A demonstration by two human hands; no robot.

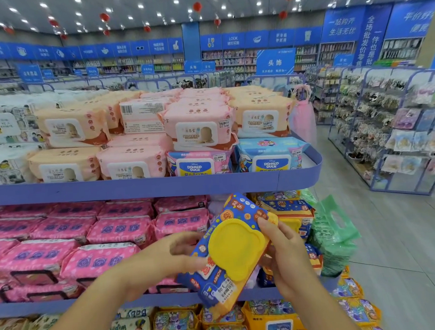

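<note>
Soft wipes pack [209,271] held tilted before the shelf [160,185].
Left hand [176,256] and right hand [287,259] fingers clamp its blue-orange film wrapper; rounded yellow plastic lid [234,249] faces up.

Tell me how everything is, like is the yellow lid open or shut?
Pack, tilted, held up in both hands.
Lid, shut flat.
Left hand, grips the pack's left edge.
Right hand, holds the pack's right edge, thumb on the front.
Pink packs, stacked on the shelf.
Green bags, bunched at the shelf's end.
</note>
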